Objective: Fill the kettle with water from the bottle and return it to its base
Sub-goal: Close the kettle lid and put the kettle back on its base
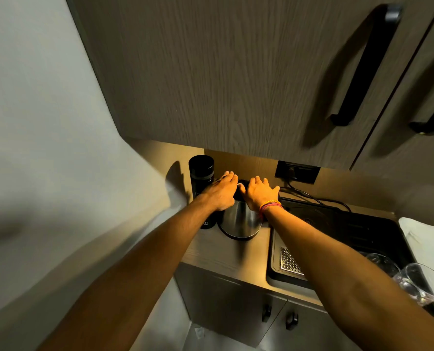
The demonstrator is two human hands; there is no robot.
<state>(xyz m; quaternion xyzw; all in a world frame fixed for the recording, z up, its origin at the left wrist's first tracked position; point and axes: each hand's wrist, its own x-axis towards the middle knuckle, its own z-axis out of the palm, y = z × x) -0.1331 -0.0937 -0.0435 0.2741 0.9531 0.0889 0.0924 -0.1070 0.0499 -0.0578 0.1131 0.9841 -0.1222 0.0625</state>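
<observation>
A steel kettle [241, 220] with a black top stands on its dark base [238, 236] on the wooden counter. Just left of it, against the wall, stands a tall black bottle [201, 171], upright and capped. My left hand [222, 190] lies over the kettle's left top side, partly in front of the bottle, fingers spread. My right hand [260, 192], with bead bracelets at the wrist, rests flat on the right of the kettle's lid. Both hands hide the lid and handle, and I cannot tell whether either one grips.
A dark tray [337, 224] with a metal drip grille sits right of the kettle. Clear glasses [421, 282] stand at the right edge. A wall socket [297, 171] with cables is behind. An overhead cabinet [236, 72] hangs low above the counter [223, 257].
</observation>
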